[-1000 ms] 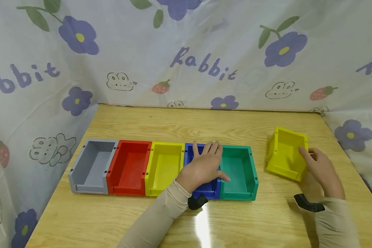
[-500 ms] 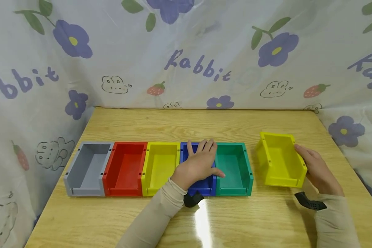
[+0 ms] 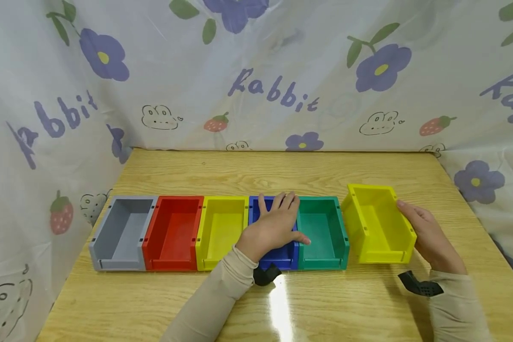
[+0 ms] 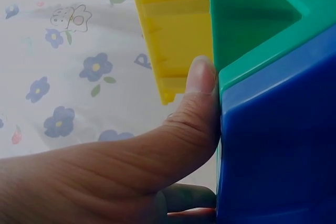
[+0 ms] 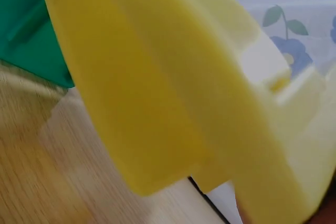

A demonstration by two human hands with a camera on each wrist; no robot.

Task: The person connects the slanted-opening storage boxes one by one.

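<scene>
A yellow storage bin [image 3: 378, 228] is held by my right hand [image 3: 429, 232], which grips its right side wall with the thumb at the rim. It is tilted and stands just right of the green bin [image 3: 322, 237]. Across the blue bin [image 3: 284, 263] lies my left hand [image 3: 271, 232], fingers spread toward its back and thumb reaching over the green bin's edge. In the left wrist view the thumb [image 4: 194, 103] rests against the green and blue rims. The yellow bin [image 5: 142, 93] fills most of the right wrist view, its gripping fingers mostly hidden.
A second yellow bin [image 3: 222, 228], a red bin [image 3: 177, 232] and a grey bin [image 3: 128, 232] continue the row leftward, side by side. Under them is a wood-grain table [image 3: 222, 304]. Patterned cloth [image 3: 196, 85] hangs behind and at both sides.
The right hand has brought the yellow bin leftward, close to the green bin, and turned it to face more to the front. The left hand stays on the blue bin.
</scene>
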